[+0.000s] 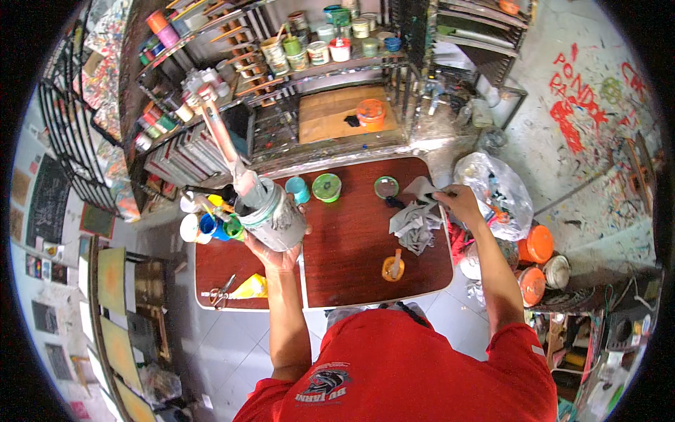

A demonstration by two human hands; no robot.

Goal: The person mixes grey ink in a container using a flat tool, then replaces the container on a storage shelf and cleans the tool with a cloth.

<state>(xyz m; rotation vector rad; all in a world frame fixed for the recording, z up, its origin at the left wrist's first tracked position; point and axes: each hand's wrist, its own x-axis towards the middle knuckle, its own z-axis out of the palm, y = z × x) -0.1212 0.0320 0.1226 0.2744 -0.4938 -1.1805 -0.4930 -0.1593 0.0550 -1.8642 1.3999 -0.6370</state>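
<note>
My left hand (280, 259) is wrapped round a grey, paint-smeared tub (281, 228), lifted over the left part of the table. Out of the tub leans a long stirring stick (222, 137), its lower part coated in grey. At the table's right edge, my right hand (460, 202) pinches a corner of a crumpled grey rag (415, 228). The rest of that rag lies on the tabletop. A small black lump (394, 202) and a clear round container with a green rim (386, 186) sit beside it.
The dark red table (344, 246) carries green (327, 187) and turquoise tubs (297, 188), an orange cup with a stick (393, 267), scissors (223, 292) and a yellow pouch (252, 287). Paint pots crowd its left edge. Right: a plastic bag (503, 186) and orange-lidded buckets (536, 244).
</note>
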